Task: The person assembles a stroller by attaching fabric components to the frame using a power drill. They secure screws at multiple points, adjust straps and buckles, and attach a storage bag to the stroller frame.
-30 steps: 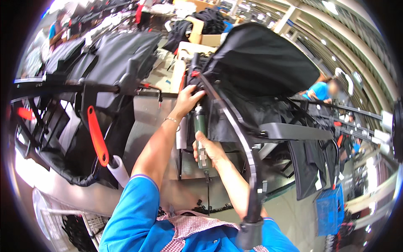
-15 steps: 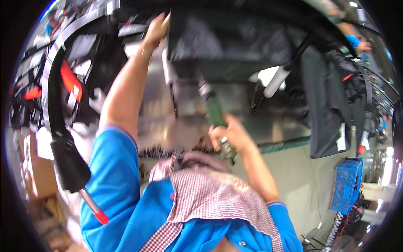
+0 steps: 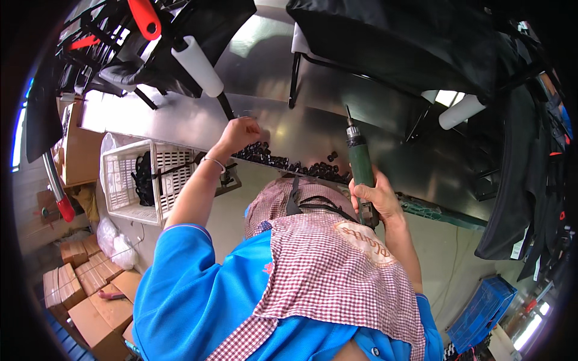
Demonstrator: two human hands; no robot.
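My right hand [image 3: 378, 195] is wrapped round a green power screwdriver [image 3: 360, 157], whose thin bit points away from me over the metal tabletop [image 3: 325, 129]. My left hand [image 3: 239, 135] is over the table's near edge with its fingers curled together. Whatever it may be pinching is too small to make out. Right beside it, several small black parts [image 3: 316, 169] lie in a row along that edge. Beyond the screwdriver stands a black fabric piece on a black tube frame [image 3: 391, 45], touched by neither hand.
White foam sleeves [image 3: 198, 66] cover frame tubes on both sides. At the left stand a white plastic crate [image 3: 126, 180] and cardboard boxes [image 3: 99, 313]. A blue crate [image 3: 481, 316] is at the lower right. Black fabric [image 3: 512, 180] hangs at the right.
My left hand has let go of the black fabric piece and come down to the small black parts. The right hand still holds the power screwdriver. The view has shifted.
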